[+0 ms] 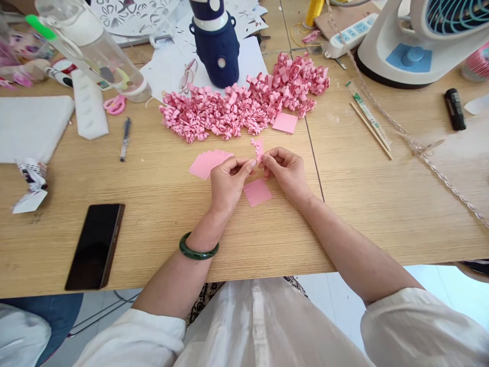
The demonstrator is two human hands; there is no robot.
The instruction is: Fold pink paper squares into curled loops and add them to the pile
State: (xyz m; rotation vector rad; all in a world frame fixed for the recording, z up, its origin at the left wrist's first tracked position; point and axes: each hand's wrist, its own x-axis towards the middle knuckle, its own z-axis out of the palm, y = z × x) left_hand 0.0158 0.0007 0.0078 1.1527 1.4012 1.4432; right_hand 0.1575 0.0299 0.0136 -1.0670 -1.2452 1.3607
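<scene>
Between my two hands is a small pink paper piece (260, 147) with a curled, fringed edge on its left side. My left hand (229, 183) pinches it at the lower left with thumb and forefinger. On the other side, my right hand (286, 171) grips its lower right corner, fingertips bent together. A fanned stack of pink paper (208, 163) lies by my left hand. Just below the hands rests a pink paper square (257, 192). Beyond them stretches a long heap of curled pink paper strips (229, 112), with another pink square stack (284, 123) at its right.
A dark blue bottle (217, 51) stands behind the heap. To the left are a clear bottle (110, 61), pink scissors (115, 105), a pen (125, 139) and a phone (95, 247). A fan (412, 46), power strip (351, 35), wooden sticks (371, 131) and twisted cord (431, 160) occupy the right.
</scene>
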